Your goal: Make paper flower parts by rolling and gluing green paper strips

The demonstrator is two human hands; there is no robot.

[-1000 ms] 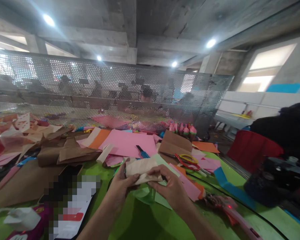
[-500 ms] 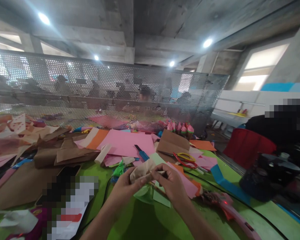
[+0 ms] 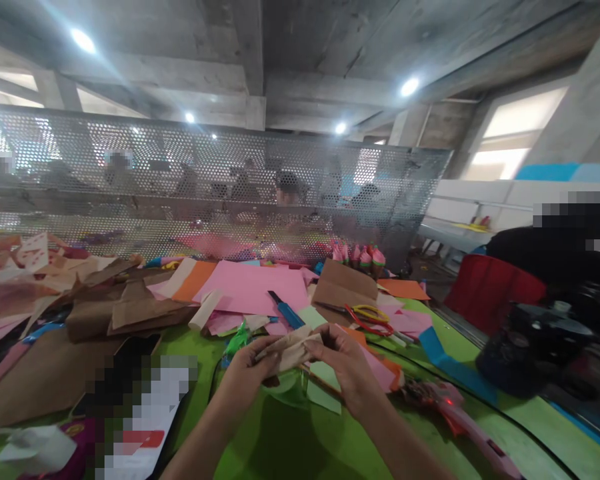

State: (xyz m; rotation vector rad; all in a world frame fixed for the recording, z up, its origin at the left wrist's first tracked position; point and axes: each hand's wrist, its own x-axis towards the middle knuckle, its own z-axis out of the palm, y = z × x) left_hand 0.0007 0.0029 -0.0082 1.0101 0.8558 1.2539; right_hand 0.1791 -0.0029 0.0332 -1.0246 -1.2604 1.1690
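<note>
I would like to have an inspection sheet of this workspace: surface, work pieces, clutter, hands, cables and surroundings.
Surface: green table, largely covered by papers.
Job's things: crumpled cream paper, held above the table.
Clutter: pink sheet, blue-handled cutter, pink glue-gun-like tool with red light on.
Hands: left hand and right hand both grip the cream paper.
Cables: black cable at right; white plug at left.
Surroundings: perforated screen ahead; person in dark clothing at right.

creased cream paper (image 3: 291, 353), folded, tilted
</note>
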